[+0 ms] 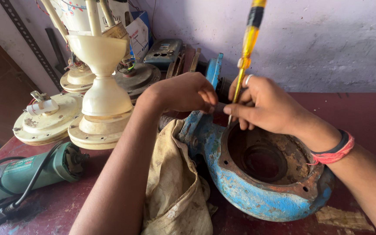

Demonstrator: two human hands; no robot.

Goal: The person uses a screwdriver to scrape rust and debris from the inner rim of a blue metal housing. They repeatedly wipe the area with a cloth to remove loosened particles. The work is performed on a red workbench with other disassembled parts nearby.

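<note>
Screwdriver [249, 43] handle running off the top edge, its tip lost behind the right hand [266, 106], left hand [183, 92] fingertips tucked out of sight, grinder [31, 169] cut by the left edge, pump casing [257, 182] partly under the cloth [175, 187]

Soft even daylight, faint shadows, sharp focus, slight wide-angle stretch at the edges

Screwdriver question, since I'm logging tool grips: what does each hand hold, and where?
The right hand grips the yellow screwdriver low on its shaft, near the blue pump housing. The left hand pinches at the same spot; what it holds cannot be told.
</note>
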